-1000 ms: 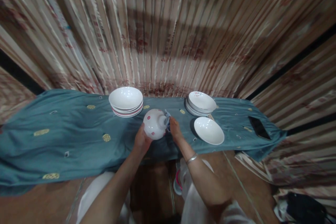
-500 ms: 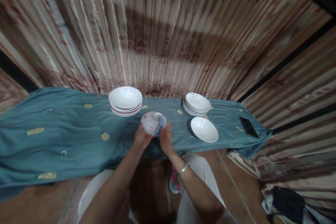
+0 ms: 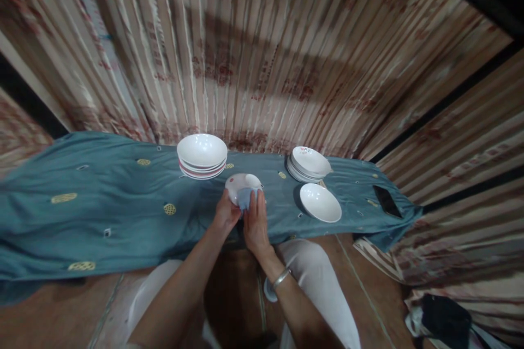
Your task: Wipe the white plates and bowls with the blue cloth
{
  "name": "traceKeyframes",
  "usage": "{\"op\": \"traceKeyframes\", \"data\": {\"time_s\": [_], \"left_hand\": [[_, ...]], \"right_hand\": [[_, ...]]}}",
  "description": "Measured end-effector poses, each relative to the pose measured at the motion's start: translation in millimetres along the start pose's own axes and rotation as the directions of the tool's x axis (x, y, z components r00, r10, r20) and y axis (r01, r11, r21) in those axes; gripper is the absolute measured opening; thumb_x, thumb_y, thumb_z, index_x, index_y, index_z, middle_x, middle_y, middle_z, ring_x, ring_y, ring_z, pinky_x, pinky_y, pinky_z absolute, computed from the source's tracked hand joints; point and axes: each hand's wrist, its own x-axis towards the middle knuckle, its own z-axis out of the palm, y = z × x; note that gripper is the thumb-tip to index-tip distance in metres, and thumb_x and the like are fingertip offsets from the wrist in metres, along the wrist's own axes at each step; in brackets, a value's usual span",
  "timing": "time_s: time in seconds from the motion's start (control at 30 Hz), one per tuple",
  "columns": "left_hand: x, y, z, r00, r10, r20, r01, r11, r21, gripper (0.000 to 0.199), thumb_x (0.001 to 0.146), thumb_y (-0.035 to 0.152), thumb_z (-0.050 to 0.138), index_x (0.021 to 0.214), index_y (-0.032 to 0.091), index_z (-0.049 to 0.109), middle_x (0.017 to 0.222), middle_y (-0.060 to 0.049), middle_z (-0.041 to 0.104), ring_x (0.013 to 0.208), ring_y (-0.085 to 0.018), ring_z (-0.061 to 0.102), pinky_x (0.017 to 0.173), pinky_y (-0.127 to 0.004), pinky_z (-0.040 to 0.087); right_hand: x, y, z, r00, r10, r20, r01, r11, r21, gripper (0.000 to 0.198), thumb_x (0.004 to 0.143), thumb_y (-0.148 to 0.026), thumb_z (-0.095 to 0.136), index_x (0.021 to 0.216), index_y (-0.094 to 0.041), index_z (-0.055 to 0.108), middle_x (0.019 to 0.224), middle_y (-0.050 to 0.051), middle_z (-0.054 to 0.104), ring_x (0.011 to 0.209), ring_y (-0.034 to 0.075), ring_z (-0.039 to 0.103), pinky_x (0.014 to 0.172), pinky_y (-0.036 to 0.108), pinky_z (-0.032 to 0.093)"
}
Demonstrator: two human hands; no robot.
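Above the teal tablecloth [image 3: 135, 202], both hands [image 3: 226, 214] [image 3: 256, 226] hold a bowl [image 3: 236, 184] and the blue rag [image 3: 246, 197] partly hiding it.

The one camera sits on the person's head, facing forward and down along the forearms [image 3: 192, 272], so the left hand [image 3: 226, 214] and right hand [image 3: 256, 229] fall below centre. The teal tablecloth [image 3: 135, 218] lies near; the pleated curtain [image 3: 245, 65] fills the upper half, its blurred sides perhaps lens-stretched.
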Motion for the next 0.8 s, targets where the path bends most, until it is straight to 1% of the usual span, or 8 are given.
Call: {"op": "traceKeyframes", "data": {"time_s": [0.1, 0.17, 0.3, 0.37, 0.43, 0.53, 0.63, 0.8], "left_hand": [[-3.8, 0.7, 4.3, 0.998, 0.005, -0.056, -0.003, 0.999, 0.036, 0.04, 0.099, 0.028, 0.037, 0.127, 0.009, 0.059, 0.102, -0.014, 0.075, 0.094, -0.024, 0.072, 0.087, -0.035, 0.058], [-5.2, 0.4, 6.5, 0.996, 0.016, -0.087, -0.011, 0.999, 0.05, 0.038, 0.099, 0.027, 0.038, 0.125, 0.009, 0.06, 0.101, -0.014, 0.075, 0.093, -0.023, 0.072, 0.087, -0.033, 0.058], [-8.4, -0.8, 9.8, 0.993, 0.041, -0.111, -0.034, 0.997, 0.064, 0.033, 0.099, 0.025, 0.04, 0.118, 0.01, 0.063, 0.096, -0.011, 0.076, 0.095, -0.02, 0.072, 0.089, -0.028, 0.056], [-11.9, -1.0, 12.1, 0.993, 0.056, -0.108, -0.049, 0.996, 0.074, 0.031, 0.099, 0.025, 0.042, 0.113, 0.011, 0.065, 0.096, -0.009, 0.076, 0.098, -0.019, 0.071, 0.092, -0.025, 0.054], [-16.2, -0.8, 15.0, 0.993, 0.068, -0.094, -0.061, 0.995, 0.083, 0.031, 0.099, 0.028, 0.042, 0.109, 0.011, 0.066, 0.097, -0.009, 0.076, 0.102, -0.019, 0.07, 0.094, -0.025, 0.053], [-21.4, -0.3, 18.5, 0.995, 0.075, -0.069, -0.068, 0.993, 0.101, 0.034, 0.099, 0.033, 0.042, 0.105, 0.012, 0.068, 0.101, -0.011, 0.076, 0.109, -0.021, 0.067, 0.097, -0.028, 0.052], [-22.9, -0.6, 19.1, 0.996, 0.06, -0.059, -0.053, 0.991, 0.127, 0.036, 0.099, 0.037, 0.042, 0.104, 0.015, 0.07, 0.102, -0.011, 0.076, 0.113, -0.021, 0.065, 0.099, -0.029, 0.051], [-21.1, -1.9, 16.3, 0.999, 0.035, -0.021, -0.031, 0.985, 0.168, 0.037, 0.099, 0.041, 0.042, 0.106, 0.016, 0.068, 0.099, -0.007, 0.075, 0.107, -0.019, 0.068, 0.094, -0.029, 0.053]], "right_hand": [[5.9, -0.1, -7.8, 0.992, -0.106, 0.067, 0.112, 0.99, -0.085, 0.059, 0.094, -0.011, 0.039, 0.153, -0.014, 0.031, 0.158, 0.021, 0.03, 0.151, 0.03, 0.017, 0.115, 0.056, 0.031], [11.0, -0.7, -12.4, 0.979, -0.184, 0.088, 0.193, 0.975, -0.113, 0.057, 0.094, -0.009, 0.039, 0.15, -0.017, 0.037, 0.155, 0.018, 0.036, 0.15, 0.029, 0.02, 0.115, 0.056, 0.033], [21.6, -2.4, -20.8, 0.949, -0.297, 0.103, 0.309, 0.942, -0.131, 0.053, 0.095, -0.01, 0.039, 0.146, -0.018, 0.044, 0.153, 0.014, 0.042, 0.149, 0.027, 0.024, 0.115, 0.052, 0.034], [27.2, -3.0, -24.9, 0.933, -0.341, 0.114, 0.355, 0.925, -0.134, 0.05, 0.095, -0.013, 0.041, 0.145, -0.016, 0.047, 0.152, 0.015, 0.044, 0.148, 0.027, 0.025, 0.116, 0.05, 0.033], [33.5, -3.7, -29.1, 0.914, -0.386, 0.128, 0.401, 0.906, -0.135, 0.047, 0.096, -0.015, 0.043, 0.142, -0.013, 0.05, 0.15, 0.016, 0.046, 0.147, 0.027, 0.026, 0.116, 0.049, 0.033], [44.5, -5.8, -35.7, 0.889, -0.43, 0.158, 0.451, 0.883, -0.132, 0.044, 0.096, -0.015, 0.045, 0.139, -0.01, 0.054, 0.148, 0.018, 0.048, 0.146, 0.029, 0.028, 0.117, 0.048, 0.032], [56.7, -9.6, -42.7, 0.869, -0.45, 0.206, 0.478, 0.871, -0.114, 0.046, 0.093, -0.013, 0.047, 0.139, -0.01, 0.054, 0.147, 0.018, 0.049, 0.145, 0.029, 0.03, 0.117, 0.048, 0.033], [76.0, -15.0, -53.7, 0.848, -0.464, 0.256, 0.501, 0.86, -0.102, 0.048, 0.09, -0.016, 0.051, 0.138, -0.011, 0.055, 0.145, 0.018, 0.05, 0.142, 0.03, 0.034, 0.116, 0.05, 0.034]]}}
